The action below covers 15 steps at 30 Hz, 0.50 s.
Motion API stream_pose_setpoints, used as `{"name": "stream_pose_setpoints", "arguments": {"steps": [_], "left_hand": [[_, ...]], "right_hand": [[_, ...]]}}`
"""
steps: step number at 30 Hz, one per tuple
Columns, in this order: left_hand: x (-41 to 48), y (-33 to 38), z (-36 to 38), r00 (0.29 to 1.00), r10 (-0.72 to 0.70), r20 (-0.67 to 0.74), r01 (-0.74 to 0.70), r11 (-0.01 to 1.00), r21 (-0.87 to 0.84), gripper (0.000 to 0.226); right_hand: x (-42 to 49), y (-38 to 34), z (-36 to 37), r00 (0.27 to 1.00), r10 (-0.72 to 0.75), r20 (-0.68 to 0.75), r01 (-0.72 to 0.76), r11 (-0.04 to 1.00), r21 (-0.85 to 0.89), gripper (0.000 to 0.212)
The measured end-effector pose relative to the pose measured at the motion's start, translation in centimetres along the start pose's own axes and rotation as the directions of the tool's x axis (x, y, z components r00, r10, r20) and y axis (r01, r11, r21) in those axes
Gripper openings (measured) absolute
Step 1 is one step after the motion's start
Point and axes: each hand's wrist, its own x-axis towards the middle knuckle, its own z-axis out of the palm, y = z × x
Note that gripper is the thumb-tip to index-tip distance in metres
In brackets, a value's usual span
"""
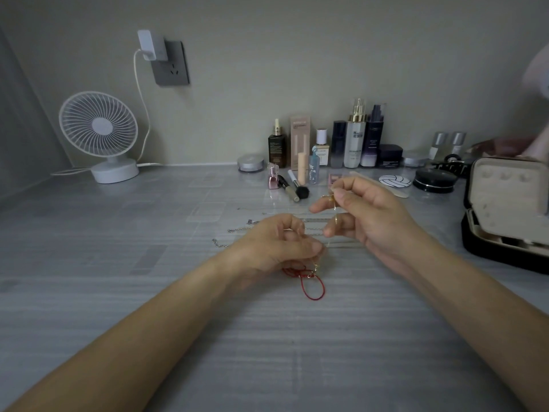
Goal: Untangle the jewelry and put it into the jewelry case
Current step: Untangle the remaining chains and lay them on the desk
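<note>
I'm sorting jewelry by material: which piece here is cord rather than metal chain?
The red cord bracelet, looped on the table by the left hand. The silver chains beyond it and the gold chain in the right hand are thin metal.

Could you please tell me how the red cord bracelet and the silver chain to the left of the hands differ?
The red cord bracelet is string curled into a loop; the silver chain is fine metal links stretched out in a line. The cord lies by the left hand, nearer the person; the chain lies farther back, its end left of that hand. Both rest on the table, outside the jewelry case.
</note>
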Motion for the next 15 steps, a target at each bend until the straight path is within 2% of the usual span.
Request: {"name": "stream_pose_setpoints", "arguments": {"steps": [5,9,15], "left_hand": [[0.12,-0.44,0.46,0.999,0.009,0.049,-0.019,0.980,0.196,0.020],[0.17,-0.45,0.53,1.000,0.029,-0.007,-0.025,0.955,0.294,0.015],[-0.07,-0.24,0.70,0.999,0.036,0.028,-0.043,0.937,0.346,0.014]], "right_hand": [[-0.14,-0.20,0.13,1.000,-0.003,0.010,0.003,1.000,0.009,0.012],[-0.08,-0.33,-0.01,1.000,-0.016,-0.019,0.017,0.999,0.042,0.010],[-0.09,-0.74,-0.24,0.999,-0.042,-0.032,0.045,0.994,0.095,0.009]]}}
